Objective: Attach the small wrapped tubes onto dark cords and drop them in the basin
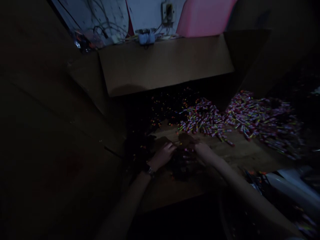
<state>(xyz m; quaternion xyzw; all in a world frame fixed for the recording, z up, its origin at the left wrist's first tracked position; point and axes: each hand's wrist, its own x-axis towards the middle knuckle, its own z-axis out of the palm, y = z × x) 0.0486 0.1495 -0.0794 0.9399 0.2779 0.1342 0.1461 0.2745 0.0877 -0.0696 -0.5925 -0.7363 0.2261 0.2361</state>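
Observation:
The picture is very dark. My left hand (pixel 165 154), with a watch (pixel 150 170) on its wrist, is over the wooden tabletop (pixel 225 146), its fingers bent; what they hold, if anything, is too dark to make out. To its right, my right hand (pixel 200 150) is closed near a small dark round shape that I cannot identify. Between and just below the hands lie dark items with a few pink and orange bits. Beyond my right hand spreads a pile of small pink and yellow wrapped sticks (pixel 207 120).
An opened cardboard box (pixel 167 63) stands behind the tabletop. A second heap of sticks (pixel 260 116) lies to the right. Further back are a pink sheet (pixel 206 16), a wall socket (pixel 168 12), cables and a small blue container (pixel 146 37). Pale plastic (pixel 292 186) sits at lower right.

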